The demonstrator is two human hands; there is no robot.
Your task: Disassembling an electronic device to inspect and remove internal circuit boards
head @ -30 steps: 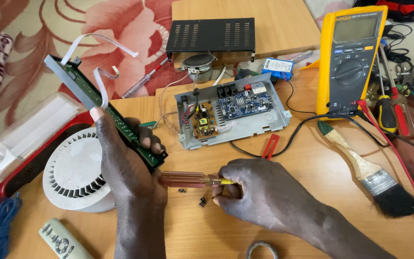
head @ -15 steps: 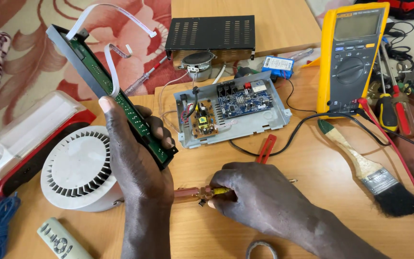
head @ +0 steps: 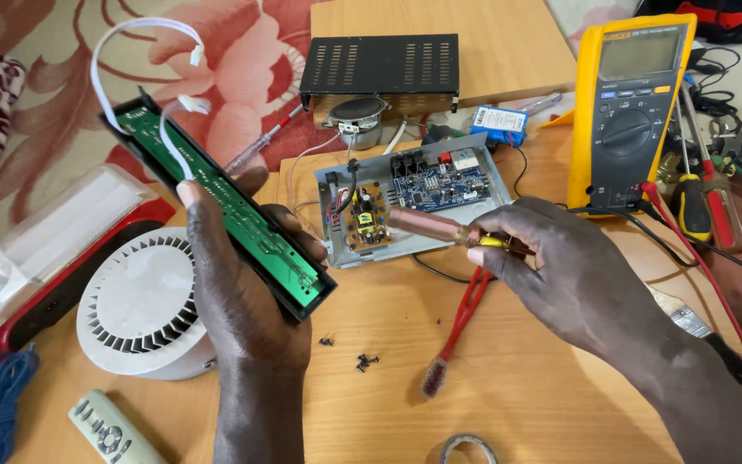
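Observation:
My left hand (head: pixel 246 283) grips a long black front panel with a green circuit board (head: pixel 216 206) in it, tilted up to the left, with white ribbon cables (head: pixel 130 51) curling off its top end. My right hand (head: pixel 560 275) holds a screwdriver with a translucent brown handle (head: pixel 431 225), raised over the table and lying across the open grey metal chassis (head: pixel 414 193) that carries a blue board and a small yellow board. Several small black screws (head: pixel 358 361) lie on the wood between my hands.
A yellow multimeter (head: pixel 633 103) with red and black leads stands at the right beside more tools. Red-handled pliers (head: pixel 457 322), a paintbrush (head: pixel 697 331), a black vented cover (head: pixel 380 64), a loose speaker (head: pixel 355 113), a white fan (head: pixel 143 305), a red lamp (head: pixel 53 249), a remote (head: pixel 109 430) and a tape roll (head: pixel 465 451) surround me.
My right hand lifted the screwdriver off the table and swung it up toward the chassis. My left hand raised the panel slightly higher.

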